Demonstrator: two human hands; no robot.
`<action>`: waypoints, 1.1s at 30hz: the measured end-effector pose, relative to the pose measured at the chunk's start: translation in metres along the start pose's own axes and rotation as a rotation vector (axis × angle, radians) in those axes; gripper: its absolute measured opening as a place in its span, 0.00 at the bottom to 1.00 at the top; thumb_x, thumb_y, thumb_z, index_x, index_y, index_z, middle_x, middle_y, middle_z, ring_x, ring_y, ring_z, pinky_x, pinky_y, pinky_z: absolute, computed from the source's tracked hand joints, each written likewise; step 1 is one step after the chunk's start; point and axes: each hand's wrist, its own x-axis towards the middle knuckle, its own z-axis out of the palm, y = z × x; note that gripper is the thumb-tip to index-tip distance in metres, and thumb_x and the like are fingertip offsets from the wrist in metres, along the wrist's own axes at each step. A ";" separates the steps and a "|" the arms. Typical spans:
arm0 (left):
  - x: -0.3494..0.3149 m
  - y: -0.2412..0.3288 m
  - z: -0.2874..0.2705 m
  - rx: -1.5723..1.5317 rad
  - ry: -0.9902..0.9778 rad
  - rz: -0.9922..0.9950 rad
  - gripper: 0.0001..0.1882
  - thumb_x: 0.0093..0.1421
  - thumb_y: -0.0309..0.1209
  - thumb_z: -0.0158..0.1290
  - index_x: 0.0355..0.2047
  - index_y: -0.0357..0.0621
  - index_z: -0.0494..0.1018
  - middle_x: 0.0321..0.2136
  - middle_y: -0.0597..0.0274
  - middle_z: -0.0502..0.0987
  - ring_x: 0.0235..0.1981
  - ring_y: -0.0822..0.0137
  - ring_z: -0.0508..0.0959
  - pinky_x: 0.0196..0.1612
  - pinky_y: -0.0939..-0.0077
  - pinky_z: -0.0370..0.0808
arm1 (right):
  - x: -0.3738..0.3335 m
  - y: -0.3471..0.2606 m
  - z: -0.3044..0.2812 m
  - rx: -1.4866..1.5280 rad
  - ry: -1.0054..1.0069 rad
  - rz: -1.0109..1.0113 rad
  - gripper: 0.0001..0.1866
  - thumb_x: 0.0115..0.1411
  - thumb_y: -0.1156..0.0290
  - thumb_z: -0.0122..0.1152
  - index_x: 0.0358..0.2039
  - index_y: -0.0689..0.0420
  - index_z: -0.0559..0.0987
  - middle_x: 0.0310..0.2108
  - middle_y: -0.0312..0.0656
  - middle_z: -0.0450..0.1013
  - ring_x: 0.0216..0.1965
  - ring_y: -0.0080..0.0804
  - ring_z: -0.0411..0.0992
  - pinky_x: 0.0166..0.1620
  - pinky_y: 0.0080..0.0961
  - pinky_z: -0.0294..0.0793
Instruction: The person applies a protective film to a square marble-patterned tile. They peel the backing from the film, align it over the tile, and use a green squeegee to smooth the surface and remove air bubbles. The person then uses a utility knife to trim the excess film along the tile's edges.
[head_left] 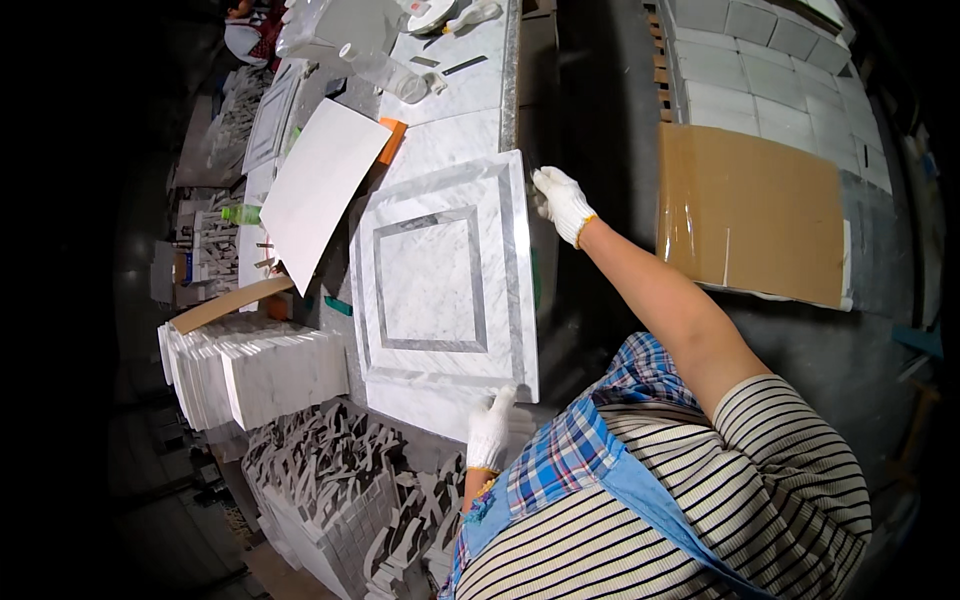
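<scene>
A square marble panel [428, 282], white with grey inlaid frames, lies slightly turned on the pale worktop in front of me. My left hand [488, 428], in a white knit glove, is closed at the panel's near edge by its right corner, fingertips over the rim. My right hand [563, 203], gloved alike, hovers just beside the panel's far right edge. Its fingers are bent and a little apart, and nothing shows in them. Whether those fingertips touch the edge is hard to see.
A white sheet [322, 190] leans left of the panel, by an orange block [392, 142]. Stacked marble slabs [285, 372] stand left; grey stone strips [320, 460] fill the space below. A plastic bottle [385, 73] lies farther up. Cardboard [755, 215] covers stacked tiles at right.
</scene>
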 end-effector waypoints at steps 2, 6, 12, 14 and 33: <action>0.004 0.013 -0.006 0.307 0.052 0.033 0.25 0.63 0.48 0.55 0.37 0.32 0.75 0.21 0.51 0.79 0.19 0.61 0.79 0.23 0.67 0.75 | 0.008 0.010 0.002 -0.022 0.033 -0.061 0.22 0.69 0.60 0.56 0.58 0.59 0.74 0.50 0.38 0.76 0.48 0.26 0.71 0.45 0.29 0.75; 0.019 0.034 -0.010 0.710 0.350 0.398 0.24 0.62 0.49 0.56 0.42 0.36 0.75 0.26 0.49 0.80 0.27 0.52 0.80 0.32 0.61 0.75 | 0.010 0.018 0.007 0.129 0.019 -0.125 0.20 0.68 0.62 0.58 0.56 0.58 0.76 0.48 0.38 0.76 0.43 0.24 0.73 0.43 0.25 0.75; 0.093 0.076 -0.004 1.043 0.580 1.036 0.34 0.60 0.51 0.58 0.58 0.40 0.69 0.51 0.43 0.75 0.53 0.43 0.73 0.55 0.53 0.69 | 0.003 -0.006 0.021 0.236 -0.008 -0.135 0.15 0.68 0.62 0.59 0.51 0.56 0.77 0.39 0.33 0.77 0.30 0.23 0.75 0.34 0.25 0.77; 0.123 0.090 -0.001 1.101 0.571 1.102 0.36 0.60 0.51 0.57 0.62 0.41 0.66 0.60 0.41 0.68 0.62 0.40 0.66 0.61 0.51 0.64 | 0.014 -0.001 0.017 0.279 -0.037 -0.126 0.17 0.68 0.62 0.59 0.53 0.56 0.76 0.42 0.33 0.76 0.31 0.24 0.75 0.33 0.25 0.77; 0.157 0.124 0.017 1.155 0.428 1.204 0.48 0.56 0.57 0.56 0.68 0.37 0.57 0.67 0.36 0.55 0.69 0.32 0.50 0.67 0.33 0.46 | 0.019 0.006 0.018 0.352 -0.112 -0.168 0.09 0.70 0.62 0.56 0.42 0.52 0.78 0.33 0.27 0.74 0.32 0.16 0.70 0.36 0.18 0.70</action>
